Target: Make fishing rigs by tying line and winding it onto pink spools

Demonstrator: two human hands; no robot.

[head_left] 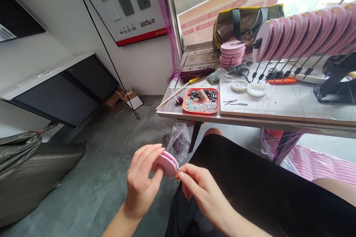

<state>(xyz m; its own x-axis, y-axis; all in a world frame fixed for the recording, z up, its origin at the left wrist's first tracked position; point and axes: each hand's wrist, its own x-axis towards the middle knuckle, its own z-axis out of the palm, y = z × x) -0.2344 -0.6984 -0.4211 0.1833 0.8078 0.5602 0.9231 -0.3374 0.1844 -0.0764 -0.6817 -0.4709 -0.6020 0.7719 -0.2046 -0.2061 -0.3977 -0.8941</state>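
Note:
My left hand (pixel 144 179) is closed around a pink round line spool (pixel 166 165), thumb on its near face and fingers over the top edge. The spool is tilted, with its grooved rim turned to the right. At that rim my right hand (pixel 198 185) pinches thumb and forefinger together. A tiny pale bit shows between the fingertips and the rim, too small to name. Both hands are above my lap, in front of the table. On the table's near edge lies an orange tray (pixel 200 111) of small beads, dark pieces and a cork-like cylinder.
A row of pink spools (pixel 303 33) hangs on a rack at the right. More spools (pixel 232 53) are stacked before a dark bag (pixel 241 22). A white dish (pixel 239 85) and a wooden stick (pixel 176 94) lie on the table. A plastic bag (pixel 178 140) hangs below its edge.

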